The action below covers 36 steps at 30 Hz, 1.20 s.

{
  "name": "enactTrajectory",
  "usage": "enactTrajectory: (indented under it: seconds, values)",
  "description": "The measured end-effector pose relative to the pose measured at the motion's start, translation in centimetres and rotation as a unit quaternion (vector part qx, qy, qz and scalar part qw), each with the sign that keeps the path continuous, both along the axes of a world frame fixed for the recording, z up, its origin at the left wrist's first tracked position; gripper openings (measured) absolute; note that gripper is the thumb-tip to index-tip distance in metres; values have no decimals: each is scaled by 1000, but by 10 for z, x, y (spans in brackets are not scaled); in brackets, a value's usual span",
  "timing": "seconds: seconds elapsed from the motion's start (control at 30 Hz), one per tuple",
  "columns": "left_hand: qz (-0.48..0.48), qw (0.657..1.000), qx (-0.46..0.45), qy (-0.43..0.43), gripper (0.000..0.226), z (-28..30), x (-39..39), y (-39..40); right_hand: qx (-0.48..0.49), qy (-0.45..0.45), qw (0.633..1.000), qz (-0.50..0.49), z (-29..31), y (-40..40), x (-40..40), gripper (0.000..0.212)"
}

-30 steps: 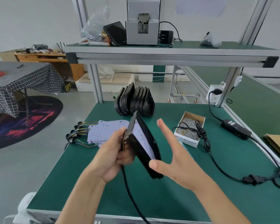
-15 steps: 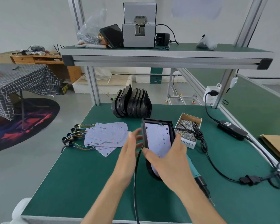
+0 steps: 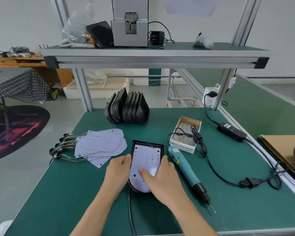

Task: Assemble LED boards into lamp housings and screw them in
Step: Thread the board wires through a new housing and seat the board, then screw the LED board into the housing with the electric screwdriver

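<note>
Green matting covers the desk point(image 3: 66, 193), and low in the centre of the frame I have a black housing point(image 3: 147, 144) lying flat on it with a pale LED board point(image 3: 146, 159) seated inside. My left hand point(image 3: 117, 172) rests against the housing's left edge, fingers curled on the rim to steady it. My right hand point(image 3: 162, 176) lies over the lower right of the board, thumb pressed flat on its face and the other fingers wrapped along the housing's right side. So both grips are partly closed around the housing; neither carries anything free.

I judge this to be the seating step: the board is in, and I am pushing it down and squaring it up before fastening. No screws look to be in yet, though the holes are too small to be sure.

The next move calls for the teal screwdriver point(image 3: 184, 167), which lies just right of the housing, tip pointing to the lower right. The box of screws point(image 3: 186, 132) sits behind it, right of centre, with the driver's cord looped over it. I would keep my left hand on the housing and free the right one for a screw and the driver.

Spare boards point(image 3: 100, 143) fan out left of centre, their coloured wires trailing left. Empty housings point(image 3: 128, 108) stand stacked at the desk's far edge, centre frame.
</note>
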State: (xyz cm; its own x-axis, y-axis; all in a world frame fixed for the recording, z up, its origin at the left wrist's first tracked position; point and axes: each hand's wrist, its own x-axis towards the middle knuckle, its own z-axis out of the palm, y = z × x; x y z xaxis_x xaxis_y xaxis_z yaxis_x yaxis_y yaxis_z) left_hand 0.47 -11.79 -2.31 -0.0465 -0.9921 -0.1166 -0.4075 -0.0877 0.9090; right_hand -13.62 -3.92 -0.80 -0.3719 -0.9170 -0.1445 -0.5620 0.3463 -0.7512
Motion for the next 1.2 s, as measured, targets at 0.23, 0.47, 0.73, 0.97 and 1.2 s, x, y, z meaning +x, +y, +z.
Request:
enactTrajectory:
  seconds: [0.23,0.47,0.73,0.97,1.2]
  values:
    - [-5,997,-74,-37,12,11,-4,-1,-98,109,988,-44,20,3,-62,29]
    - [-41,966,-254,-15,12,47,-43,-7,151,331,932,3,24,13,-112,52]
    - [-144,949,-260,-102,20,44,-92,-16,103,147,982,51,8,7,-115,30]
    - [-159,944,-246,-150,17,39,-103,-30,-234,-283,925,-94,-3,29,-136,21]
    - [-249,908,-249,-228,11,48,-163,-59,-338,-606,691,-203,-12,13,-147,7]
